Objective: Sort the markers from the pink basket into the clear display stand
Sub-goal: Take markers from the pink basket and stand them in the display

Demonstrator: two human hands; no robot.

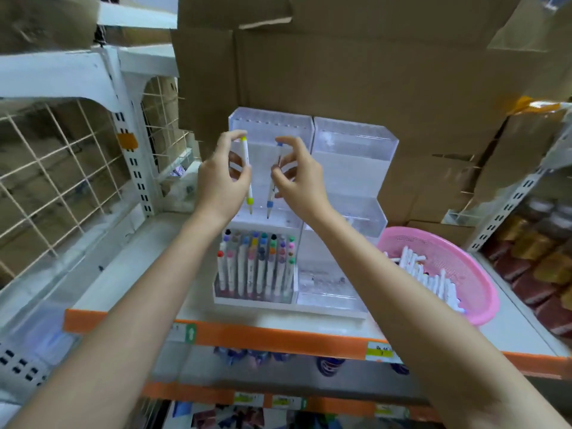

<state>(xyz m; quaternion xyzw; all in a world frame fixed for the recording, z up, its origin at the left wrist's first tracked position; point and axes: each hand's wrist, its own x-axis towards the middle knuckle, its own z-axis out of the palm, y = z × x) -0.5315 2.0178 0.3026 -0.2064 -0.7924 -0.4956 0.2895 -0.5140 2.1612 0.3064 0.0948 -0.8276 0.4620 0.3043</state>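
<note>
A clear tiered display stand [353,156] sits on the white shelf, its lowest left compartment packed with several upright markers [257,264]. My left hand [221,178] pinches a white marker with yellow-green ends [246,168], held upright in front of the stand's middle left tier. My right hand [298,178] pinches a white marker with blue ends [274,181], also upright, just to the right of the first. The pink basket [458,261] stands to the right of the stand with several white markers [430,277] lying in it.
Cardboard boxes [356,66] rise behind the stand. A wire-grid panel [62,168] and white shelf upright [133,156] stand at the left. The shelf's orange front edge [263,335] carries price labels. Packaged goods [538,258] fill the shelf at the far right.
</note>
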